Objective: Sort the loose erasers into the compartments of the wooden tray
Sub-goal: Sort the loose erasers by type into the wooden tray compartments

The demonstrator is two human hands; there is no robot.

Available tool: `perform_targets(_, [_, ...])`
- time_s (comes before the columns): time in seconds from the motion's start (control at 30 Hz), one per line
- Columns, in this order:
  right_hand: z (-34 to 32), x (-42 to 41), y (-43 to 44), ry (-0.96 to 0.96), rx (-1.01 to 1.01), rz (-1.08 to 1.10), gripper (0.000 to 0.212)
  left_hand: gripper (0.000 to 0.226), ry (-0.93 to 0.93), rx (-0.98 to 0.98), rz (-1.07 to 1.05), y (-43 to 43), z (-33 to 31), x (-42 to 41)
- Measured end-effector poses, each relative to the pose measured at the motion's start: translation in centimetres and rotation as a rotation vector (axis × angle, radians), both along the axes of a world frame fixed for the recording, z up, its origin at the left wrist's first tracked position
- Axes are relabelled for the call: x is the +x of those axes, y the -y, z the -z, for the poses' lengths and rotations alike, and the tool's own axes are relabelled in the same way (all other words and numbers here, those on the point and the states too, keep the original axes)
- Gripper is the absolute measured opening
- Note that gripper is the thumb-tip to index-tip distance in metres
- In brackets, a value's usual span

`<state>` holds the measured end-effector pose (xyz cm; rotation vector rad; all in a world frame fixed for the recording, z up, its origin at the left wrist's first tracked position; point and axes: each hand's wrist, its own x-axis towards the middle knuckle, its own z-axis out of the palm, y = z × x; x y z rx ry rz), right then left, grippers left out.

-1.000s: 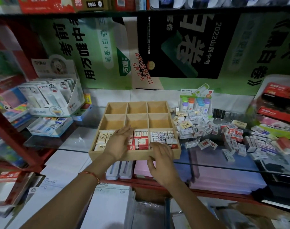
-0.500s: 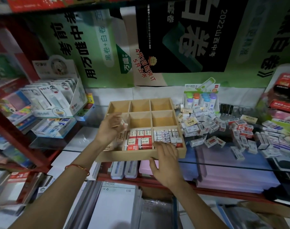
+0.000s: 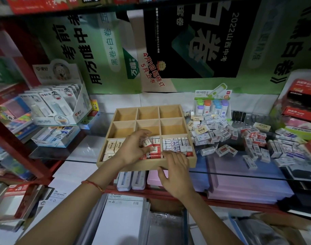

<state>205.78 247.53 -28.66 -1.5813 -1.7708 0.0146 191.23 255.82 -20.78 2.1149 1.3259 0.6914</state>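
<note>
A wooden tray (image 3: 147,166) with nine compartments sits on the glass shelf. Its front row holds cream erasers (image 3: 111,146) at left, red-and-white erasers (image 3: 155,153) in the middle and white barcode erasers (image 3: 175,144) at right; the other six compartments are bare. My left hand (image 3: 133,149) hovers over the front middle compartment and pinches a cream-and-red eraser (image 3: 147,143). My right hand (image 3: 176,171) rests on the tray's front rim with its fingers spread. A loose pile of erasers (image 3: 222,137) lies on the glass to the right.
A display box of correction tapes (image 3: 59,106) stands left of the tray. A pack of coloured glue sticks (image 3: 213,105) stands behind the pile. Red boxes (image 3: 303,101) are stacked at far right. Paper reams (image 3: 121,221) and pink pads (image 3: 239,183) lie on the lower shelf.
My left hand lifted off the front left compartment with an eraser and moved right over the middle front compartment. My right hand stayed at the tray's front rim.
</note>
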Motion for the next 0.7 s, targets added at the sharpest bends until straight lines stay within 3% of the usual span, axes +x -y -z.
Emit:
perform_targets(0.17, [-2.9, -0.5, 0.0, -0.249, -0.079, -0.077, 0.060, 0.047, 0.202, 0.053, -0.149, 2.8, -0.5, 0.4])
perform_targets(0.27, [-5.2, -0.8, -0.4, -0.365, -0.135, -0.272, 0.045, 0.028, 0.245, 0.068, -0.131, 3.9, -0.9, 0.9])
perform_targets(0.37, [-6.8, -0.5, -1.2, -0.550, -0.317, -0.366, 0.046, 0.028, 0.249, 0.094, -0.169, 4.1, -0.8, 0.3])
perform_targets(0.53, [-7.5, 0.0, -2.3, -0.551, -0.372, -0.316, 0.017, 0.034, 0.223, 0.181, -0.093, 4.8, 0.2, -0.6])
perform_targets(0.7, [-7.3, 0.6, -3.0, -0.165, -0.294, -0.213, 0.021, 0.038, 0.155, 0.192, -0.112, 4.4, 1.4, -1.5])
